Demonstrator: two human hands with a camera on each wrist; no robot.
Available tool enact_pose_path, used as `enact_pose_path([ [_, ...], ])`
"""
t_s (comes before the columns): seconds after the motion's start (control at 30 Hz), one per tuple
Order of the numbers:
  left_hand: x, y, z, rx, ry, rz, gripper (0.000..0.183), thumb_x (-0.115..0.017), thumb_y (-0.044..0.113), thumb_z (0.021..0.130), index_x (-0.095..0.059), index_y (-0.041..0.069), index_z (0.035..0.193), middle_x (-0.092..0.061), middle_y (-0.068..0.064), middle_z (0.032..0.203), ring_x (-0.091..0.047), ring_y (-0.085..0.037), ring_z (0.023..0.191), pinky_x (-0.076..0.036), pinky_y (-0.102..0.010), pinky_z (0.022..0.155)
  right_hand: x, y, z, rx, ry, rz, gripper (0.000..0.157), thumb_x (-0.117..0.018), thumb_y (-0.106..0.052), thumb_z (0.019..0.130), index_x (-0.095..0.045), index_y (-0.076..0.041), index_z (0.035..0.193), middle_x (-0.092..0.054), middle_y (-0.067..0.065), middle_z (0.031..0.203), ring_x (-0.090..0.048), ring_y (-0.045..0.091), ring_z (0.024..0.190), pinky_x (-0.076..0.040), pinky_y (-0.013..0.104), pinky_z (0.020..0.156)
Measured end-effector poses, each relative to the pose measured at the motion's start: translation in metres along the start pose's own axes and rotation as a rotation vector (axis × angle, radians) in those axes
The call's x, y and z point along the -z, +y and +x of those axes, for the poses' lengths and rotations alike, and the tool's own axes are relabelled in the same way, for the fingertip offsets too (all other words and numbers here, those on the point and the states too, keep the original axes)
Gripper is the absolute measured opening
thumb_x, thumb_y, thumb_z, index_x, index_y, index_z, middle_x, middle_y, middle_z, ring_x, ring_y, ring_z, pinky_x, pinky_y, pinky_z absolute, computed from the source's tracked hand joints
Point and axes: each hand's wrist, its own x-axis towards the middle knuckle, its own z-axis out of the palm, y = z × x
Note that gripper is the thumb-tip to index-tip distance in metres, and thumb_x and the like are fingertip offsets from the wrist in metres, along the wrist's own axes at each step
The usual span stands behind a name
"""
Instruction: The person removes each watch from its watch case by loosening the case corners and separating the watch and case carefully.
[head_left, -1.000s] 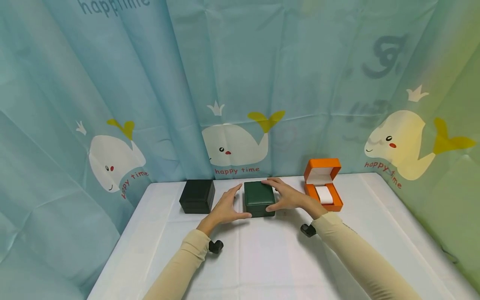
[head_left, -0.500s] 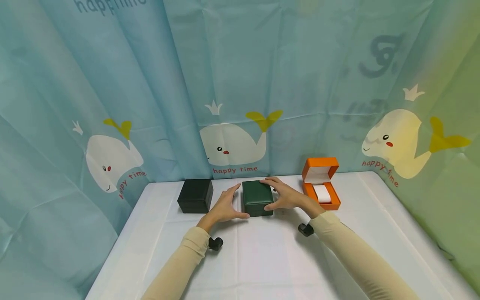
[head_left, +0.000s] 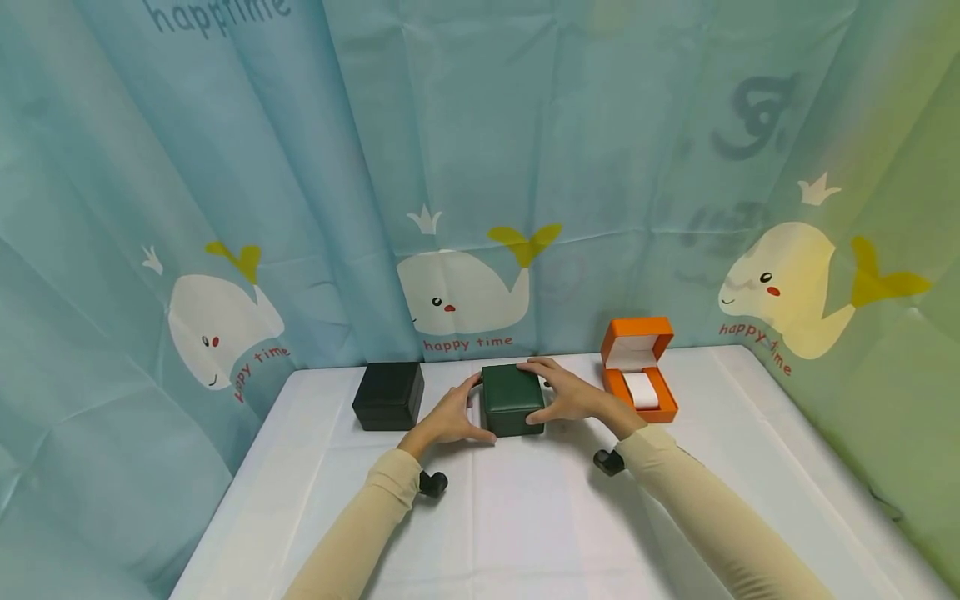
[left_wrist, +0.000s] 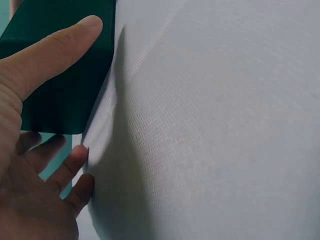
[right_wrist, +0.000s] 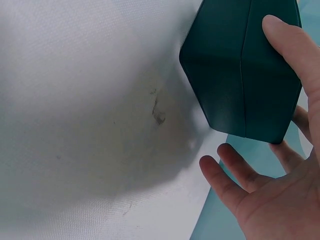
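Observation:
A closed green leather-look box sits on the white tablecloth, its lid seam visible in the right wrist view. My right hand grips its upper right part, thumb on the front face and fingers behind. At its left side is my left hand. That thumb lies across the lower front face, while the fingers reach round toward the back corner. A space shows between the left palm and the box's side. The box partly hides both hands' fingertips.
To the left stands a closed black box. An orange watch box with its lid raised holds a white cushion on the right. A blue whale-print curtain hangs behind the table.
The left fingers have come slightly closer to the green box. The right hand keeps its place on it. The whole head view has shifted a little.

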Motion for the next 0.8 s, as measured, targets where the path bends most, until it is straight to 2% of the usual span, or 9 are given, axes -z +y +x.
enact_pose_path([
  [0.1,0.0,-0.002,0.003,0.011,-0.013,0.008,0.123,-0.096,0.035,0.07,-0.022,0.006,0.163,-0.057,-0.012,0.114,-0.051,-0.023,0.097,-0.046,-0.04,0.084,-0.001,0.001,0.001,-0.004,-0.008,0.003,0.096,-0.089,-0.031,0.08,-0.037,-0.01,0.159,-0.026,0.024,0.162,-0.038,0.044,0.139,-0.038,0.064,0.11],
  [0.17,-0.001,-0.003,0.004,0.012,-0.018,0.008,0.123,-0.096,0.035,0.07,-0.021,0.006,0.163,-0.055,-0.011,0.106,-0.049,-0.021,0.093,-0.043,-0.038,0.08,-0.002,0.001,0.001,-0.011,-0.015,-0.002,0.097,-0.089,-0.032,0.081,-0.037,-0.011,0.159,-0.025,0.023,0.162,-0.038,0.044,0.139,-0.038,0.064,0.11],
  [0.4,-0.003,-0.005,0.009,0.006,-0.01,-0.025,0.123,-0.097,0.035,0.069,-0.023,0.007,0.163,-0.053,-0.011,0.105,-0.048,-0.021,0.092,-0.041,-0.037,0.08,0.001,0.0,0.001,-0.029,-0.011,0.001,0.097,-0.09,-0.031,0.08,-0.037,-0.012,0.159,-0.025,0.022,0.162,-0.039,0.043,0.138,-0.039,0.064,0.109],
  [0.8,-0.01,-0.012,0.009,0.003,0.023,-0.136,0.116,-0.098,0.029,0.068,-0.031,0.012,0.16,-0.052,-0.012,0.107,-0.048,-0.024,0.093,-0.039,-0.038,0.082,-0.001,0.002,0.002,-0.033,-0.003,0.011,0.097,-0.09,-0.031,0.08,-0.037,-0.014,0.159,-0.027,0.02,0.162,-0.041,0.041,0.137,-0.04,0.062,0.109],
])
